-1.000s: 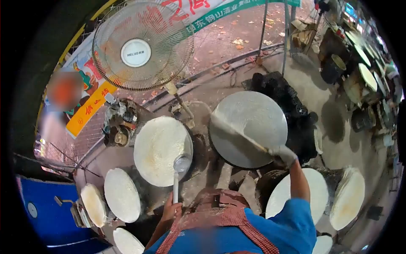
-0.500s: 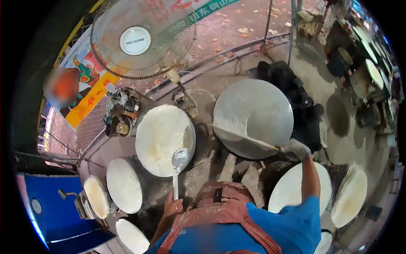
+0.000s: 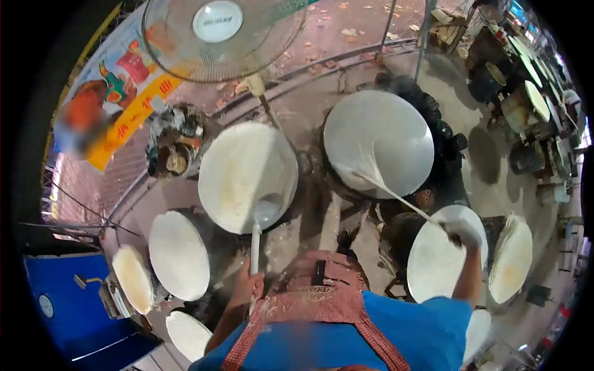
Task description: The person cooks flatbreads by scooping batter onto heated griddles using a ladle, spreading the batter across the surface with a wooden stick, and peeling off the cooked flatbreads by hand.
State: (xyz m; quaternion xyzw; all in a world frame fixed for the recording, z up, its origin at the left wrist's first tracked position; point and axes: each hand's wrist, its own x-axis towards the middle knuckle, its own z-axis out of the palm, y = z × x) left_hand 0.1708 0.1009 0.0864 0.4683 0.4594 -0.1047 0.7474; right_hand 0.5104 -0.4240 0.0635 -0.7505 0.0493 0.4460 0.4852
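My left hand (image 3: 250,285) is closed around the long pale handle of a metal ladle (image 3: 266,214). The ladle's bowl lies at the near side of a large round pan of pale batter (image 3: 238,164). In my gloved right hand (image 3: 464,234) is a thin wooden stick (image 3: 403,199), slanting up and left. Its far end reaches the near part of a big round grey griddle (image 3: 405,139), where a whitish film shows. Below that hand lies a large white flatbread (image 3: 433,266). What is at the stick's tip is hard to make out.
More round flatbreads (image 3: 179,255) and a stack (image 3: 512,260) stand around me. Black coal briquettes (image 3: 442,127) edge the griddle's right side. A fan (image 3: 218,21) stands ahead, a cluttered bin (image 3: 176,154) beyond the batter, and a blue panel (image 3: 80,303) at lower left.
My right hand has moved right and slightly toward me, drawing the stick across the griddle; the film on it has changed shape. My left hand still holds the ladle. The whole view has shifted.
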